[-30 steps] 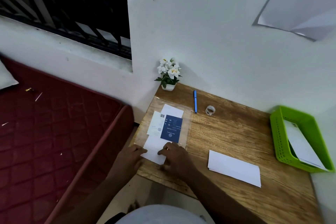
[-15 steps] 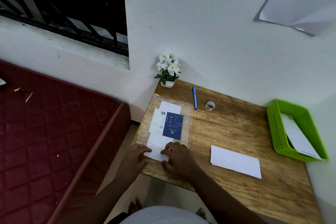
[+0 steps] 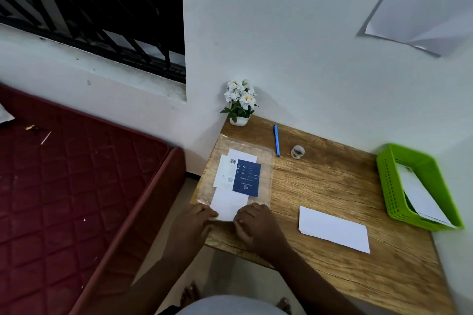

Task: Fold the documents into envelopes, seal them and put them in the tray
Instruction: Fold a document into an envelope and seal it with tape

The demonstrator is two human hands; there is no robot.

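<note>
The clear plastic envelope point(image 3: 265, 161), light, limp and probably slippery, lies at the desk's point(image 3: 332, 186) left near corner with its long axis running from the wall toward the person, best held at its near edge, where left hand point(image 3: 190, 222) and right hand point(image 3: 256, 225) pinch it.

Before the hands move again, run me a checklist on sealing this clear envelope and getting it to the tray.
1. Documents inside clear envelope: ok.
2. Left hand and right hand both on its near edge: ok.
3. Edge fully sealed: cannot tell, hands cover it.
4. Green tray has room: ok, holds only a few white papers.
5. Path to the tray clear: not ok, white envelope lies between.
</note>
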